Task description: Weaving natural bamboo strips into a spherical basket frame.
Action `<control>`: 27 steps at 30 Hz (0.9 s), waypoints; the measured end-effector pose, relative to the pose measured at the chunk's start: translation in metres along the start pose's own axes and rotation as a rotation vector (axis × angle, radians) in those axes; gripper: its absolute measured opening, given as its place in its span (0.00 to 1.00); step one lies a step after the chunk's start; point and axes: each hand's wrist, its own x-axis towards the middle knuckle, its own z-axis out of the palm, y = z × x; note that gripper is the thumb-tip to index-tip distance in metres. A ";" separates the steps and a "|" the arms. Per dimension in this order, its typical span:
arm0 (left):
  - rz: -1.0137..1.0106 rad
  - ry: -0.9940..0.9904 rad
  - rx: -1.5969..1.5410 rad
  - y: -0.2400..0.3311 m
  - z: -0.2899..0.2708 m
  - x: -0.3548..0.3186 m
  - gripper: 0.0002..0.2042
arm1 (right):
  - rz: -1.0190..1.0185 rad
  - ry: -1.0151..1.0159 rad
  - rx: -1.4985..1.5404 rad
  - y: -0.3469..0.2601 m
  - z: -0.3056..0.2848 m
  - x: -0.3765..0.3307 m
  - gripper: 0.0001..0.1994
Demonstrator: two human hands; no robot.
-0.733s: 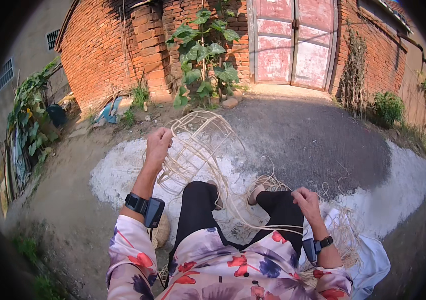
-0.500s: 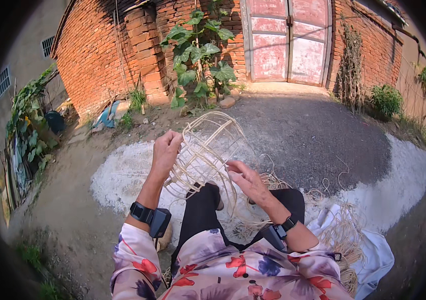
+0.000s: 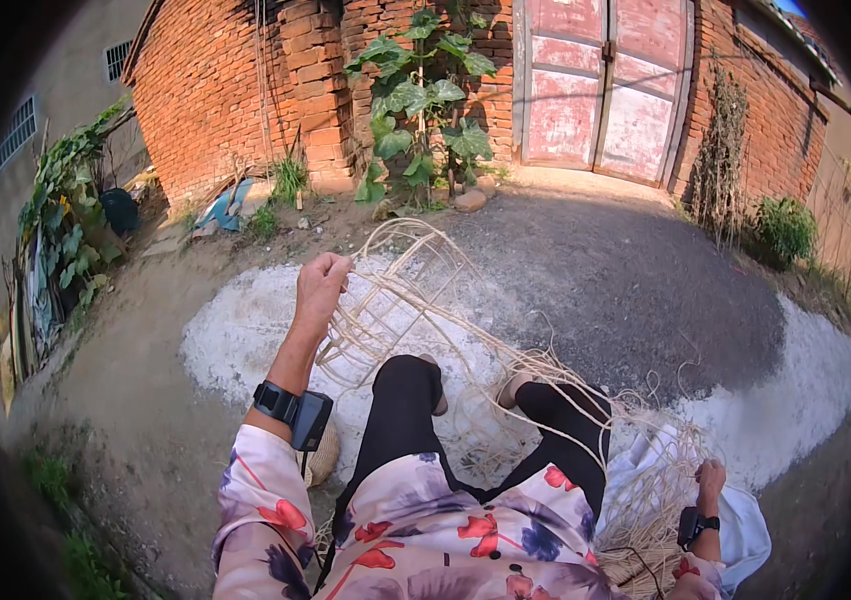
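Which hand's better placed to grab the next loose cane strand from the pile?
Right, probably. The right hand is low beside the loose cane strands at the hip, while the left hand is raised, gripping the woven cane frame.

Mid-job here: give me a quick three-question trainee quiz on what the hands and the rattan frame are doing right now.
1. True or false: the left hand grips the open rattan frame near its top.
2. Where is the right hand? A) on the frame's top B) low at the person's right side, in the pile of loose strands C) on the red door
3. Fill in: the frame stands in front of the person's ____.

Key: 1 true; 2 B; 3 knees.
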 end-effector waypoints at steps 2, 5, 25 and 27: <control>-0.006 0.004 0.004 -0.008 0.000 0.003 0.13 | 0.094 0.273 -0.272 0.093 -0.055 0.007 0.15; -0.040 0.083 -0.013 -0.009 0.002 0.009 0.13 | -0.326 0.099 -1.037 0.182 -0.110 -0.017 0.12; 0.160 -0.256 0.013 0.035 0.110 -0.025 0.12 | -0.963 -0.820 0.229 -0.363 0.196 -0.215 0.20; 0.147 -0.295 0.014 0.024 0.121 -0.037 0.12 | -1.042 -0.801 0.177 -0.342 0.186 -0.230 0.15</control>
